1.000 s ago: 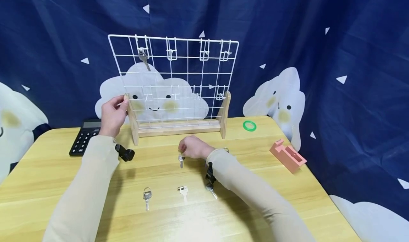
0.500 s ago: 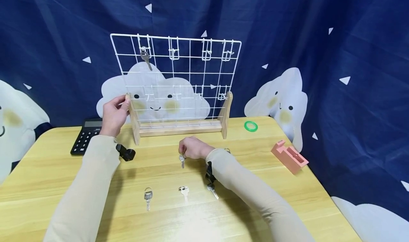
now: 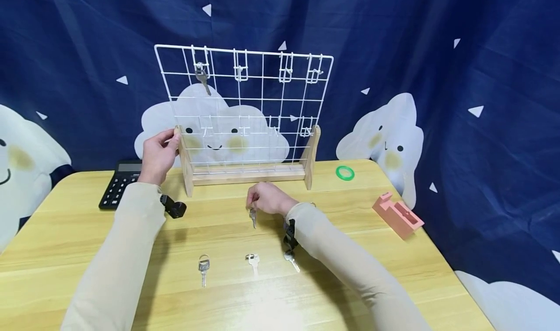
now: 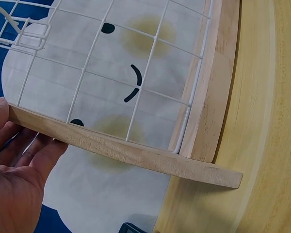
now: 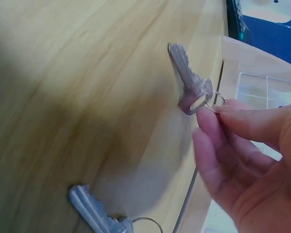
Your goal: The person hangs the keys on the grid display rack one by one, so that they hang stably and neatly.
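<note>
Gripping the wire rack (image 3: 249, 177) by its left post (image 3: 185, 165), the left hand (image 3: 158, 157) is leftmost. At the rack's upper left dangles a hung key (image 3: 202, 79). In front of the rack's middle, the right hand (image 3: 269, 199) pinches the held key (image 5: 189, 83) by its ring (image 5: 209, 105); that key has just turned more edge-on, seemingly dangling freely, not yet on the rack.

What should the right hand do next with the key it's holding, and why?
Maybe lift that key toward the bare hook beside the hanging key: the right hand pinches it by its ring, and the left hand grips the rack.
</note>
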The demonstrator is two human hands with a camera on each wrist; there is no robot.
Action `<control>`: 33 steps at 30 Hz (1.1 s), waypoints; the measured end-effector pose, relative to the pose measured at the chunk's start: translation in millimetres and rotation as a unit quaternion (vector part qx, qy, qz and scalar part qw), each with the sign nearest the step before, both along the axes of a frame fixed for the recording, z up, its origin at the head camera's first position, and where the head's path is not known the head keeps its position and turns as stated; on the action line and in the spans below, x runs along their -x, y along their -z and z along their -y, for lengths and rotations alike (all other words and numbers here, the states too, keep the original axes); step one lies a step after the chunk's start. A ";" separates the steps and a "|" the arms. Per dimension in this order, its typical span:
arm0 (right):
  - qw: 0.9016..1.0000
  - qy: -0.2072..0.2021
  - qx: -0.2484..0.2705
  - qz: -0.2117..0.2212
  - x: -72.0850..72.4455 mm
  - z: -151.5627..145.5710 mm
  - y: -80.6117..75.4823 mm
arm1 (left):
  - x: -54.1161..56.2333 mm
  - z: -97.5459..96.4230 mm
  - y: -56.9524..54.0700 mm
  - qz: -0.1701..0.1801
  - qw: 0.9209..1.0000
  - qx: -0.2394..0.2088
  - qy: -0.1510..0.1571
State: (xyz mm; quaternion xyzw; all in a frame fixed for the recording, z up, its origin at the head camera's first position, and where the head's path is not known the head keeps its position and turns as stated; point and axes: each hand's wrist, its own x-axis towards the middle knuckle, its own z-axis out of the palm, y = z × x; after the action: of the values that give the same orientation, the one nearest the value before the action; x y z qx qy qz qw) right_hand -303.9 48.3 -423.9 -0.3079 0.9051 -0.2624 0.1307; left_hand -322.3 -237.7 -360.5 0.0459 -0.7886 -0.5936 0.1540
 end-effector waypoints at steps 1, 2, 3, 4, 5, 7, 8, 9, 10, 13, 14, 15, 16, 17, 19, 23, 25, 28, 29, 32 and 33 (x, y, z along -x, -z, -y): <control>1.000 -0.002 0.004 -0.006 -0.2 -0.6 -1.3 | 0.2 -0.1 -0.1 0.000 1.000 0.000 0.000; 1.000 -0.003 0.008 -0.010 -0.7 -1.2 -2.6 | 0.4 0.0 -0.1 0.000 1.000 -0.002 0.001; 1.000 -0.004 0.010 -0.015 -1.1 -1.9 -4.0 | 0.5 -0.1 -0.3 0.000 1.000 -0.002 0.002; 1.000 -0.005 0.011 -0.021 -1.5 -2.5 -5.4 | 0.5 0.1 -0.4 -0.001 1.000 -0.003 0.003; 1.000 -0.005 0.014 -0.024 -2.0 -3.1 -6.9 | 0.3 0.1 -0.5 0.000 1.000 -0.003 0.002; 0.999 -0.005 0.017 -0.030 -3.3 -4.1 -10.2 | -0.3 0.4 -0.9 0.000 1.000 -0.003 0.002; 0.999 -0.005 0.019 -0.033 -4.0 -4.6 -12.2 | -0.5 0.6 -0.9 0.001 1.000 -0.003 0.002; 0.999 -0.005 0.022 -0.035 -4.7 -5.1 -14.4 | -1.0 0.7 -1.1 0.001 1.000 -0.003 0.002; 0.999 -0.005 0.028 -0.037 -5.6 -5.5 -16.6 | -1.2 0.8 -1.2 0.001 1.000 -0.004 0.002; 0.998 -0.006 0.047 -0.046 -7.4 -6.5 -23.7 | -1.7 0.6 -1.5 0.002 1.000 -0.005 0.003; 0.997 -0.006 0.053 -0.051 -7.8 -6.9 -26.1 | -1.7 0.4 -1.5 0.003 1.000 -0.004 0.003; 0.997 -0.006 0.059 -0.055 -8.2 -7.2 -28.4 | -1.8 0.3 -1.6 0.003 1.000 -0.004 0.003; 0.996 -0.006 0.064 -0.060 -8.3 -7.4 -30.3 | -1.7 0.3 -1.5 0.004 1.000 -0.004 0.003; 0.996 -0.005 0.068 -0.065 -8.2 -7.6 -32.2 | -1.8 0.3 -1.4 0.005 1.000 -0.003 0.004; 0.995 -0.007 0.075 -0.071 -8.1 -8.1 -36.1 | -1.8 0.5 -1.4 0.006 1.000 -0.002 0.004; 0.994 -0.009 0.086 -0.072 -7.0 -8.9 -42.4 | -1.9 0.8 -0.9 0.006 1.000 -0.001 0.004; 0.993 -0.007 0.094 -0.068 -6.5 -9.5 -45.6 | -2.0 0.8 -0.8 0.005 1.000 -0.002 0.004; 0.992 0.003 0.106 -0.069 -6.5 -10.5 -51.4 | -2.1 0.7 -1.1 0.004 1.000 0.000 0.005; 0.991 0.007 0.109 -0.071 -6.5 -10.8 -53.4 | -1.8 0.7 -1.1 0.004 1.000 -0.001 0.006; 0.989 0.009 0.122 -0.080 -7.0 -12.0 -60.8 | -1.8 1.0 -1.1 0.003 1.000 -0.001 0.007; 0.989 0.008 0.128 -0.080 -7.1 -12.2 -63.4 | -1.9 1.1 -1.1 0.003 1.000 -0.001 0.006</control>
State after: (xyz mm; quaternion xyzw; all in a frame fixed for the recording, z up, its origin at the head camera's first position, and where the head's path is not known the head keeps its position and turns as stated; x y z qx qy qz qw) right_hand -296.8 60.5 -360.5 -0.3346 0.8741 -0.3517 0.0155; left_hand -320.4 -238.7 -359.5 0.0428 -0.7884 -0.5955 0.1482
